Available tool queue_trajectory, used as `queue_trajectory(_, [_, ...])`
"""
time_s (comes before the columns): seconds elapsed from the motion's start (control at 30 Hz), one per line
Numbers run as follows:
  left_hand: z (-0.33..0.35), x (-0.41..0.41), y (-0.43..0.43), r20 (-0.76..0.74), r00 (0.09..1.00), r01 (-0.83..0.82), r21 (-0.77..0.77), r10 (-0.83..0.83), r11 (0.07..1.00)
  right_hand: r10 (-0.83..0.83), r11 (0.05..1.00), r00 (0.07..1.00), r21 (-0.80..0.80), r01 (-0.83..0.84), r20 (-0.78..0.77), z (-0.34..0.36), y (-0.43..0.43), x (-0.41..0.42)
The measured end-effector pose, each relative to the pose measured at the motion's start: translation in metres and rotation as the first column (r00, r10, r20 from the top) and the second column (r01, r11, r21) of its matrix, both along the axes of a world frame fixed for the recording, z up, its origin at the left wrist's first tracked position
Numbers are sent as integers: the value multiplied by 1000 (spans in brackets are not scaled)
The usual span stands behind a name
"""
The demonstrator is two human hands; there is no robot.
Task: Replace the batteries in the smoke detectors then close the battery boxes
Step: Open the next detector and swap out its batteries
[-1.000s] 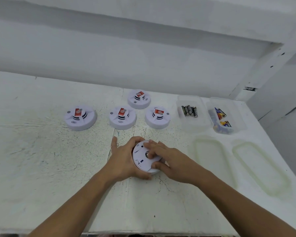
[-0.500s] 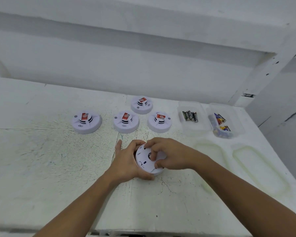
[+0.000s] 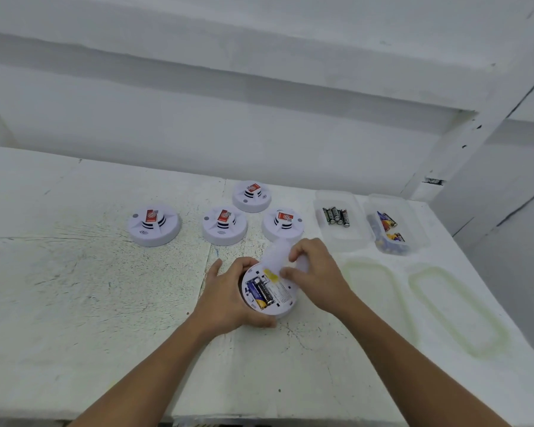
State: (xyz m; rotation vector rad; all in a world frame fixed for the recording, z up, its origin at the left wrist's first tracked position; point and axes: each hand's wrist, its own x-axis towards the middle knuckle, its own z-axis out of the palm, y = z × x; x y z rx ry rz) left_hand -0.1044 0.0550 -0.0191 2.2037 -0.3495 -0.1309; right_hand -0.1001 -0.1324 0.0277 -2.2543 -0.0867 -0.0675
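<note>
Head view: left hand (image 3: 228, 300) grips upturned smoke detector (image 3: 279, 303), steadying it on table (image 3: 74, 303); right hand (image 3: 318, 272) pinches cover (image 3: 277, 254) clear, exposing batteries (image 3: 259, 291), presumably for removal.

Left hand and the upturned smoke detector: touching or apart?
Touching. The head view shows the left hand gripping the upturned smoke detector by its rim.

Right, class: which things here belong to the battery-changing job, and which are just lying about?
Job: opened detector, its batteries, cover, left hand, right hand, four waiting detectors, two battery tubs.
Lying about: two tub lids.
</note>
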Motion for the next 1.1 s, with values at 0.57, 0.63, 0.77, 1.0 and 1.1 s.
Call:
queue_trajectory(0.57, [2,-4,3,40,999,26,9,-26,1000,-193,578,948,-751,319,254,-46,1,-3])
queue_trajectory(0.63, [1,-5,3,38,999,24,9,-25,1000,-158,556,965,-789,262,209,-42,-2,-3])
queue_trajectory(0.77, [3,-5,3,53,998,34,10,-34,999,-155,687,987,-713,142,47,-40,-10,5])
queue_trajectory(1.0, [-2,-2,3,82,995,59,21,-60,998,21,995,999,-94,-25,-51,0,10,-1])
queue_trajectory(1.1, [-4,-1,2,116,991,65,17,-66,998,165,975,984,-139,-173,-67,1,23,-6])
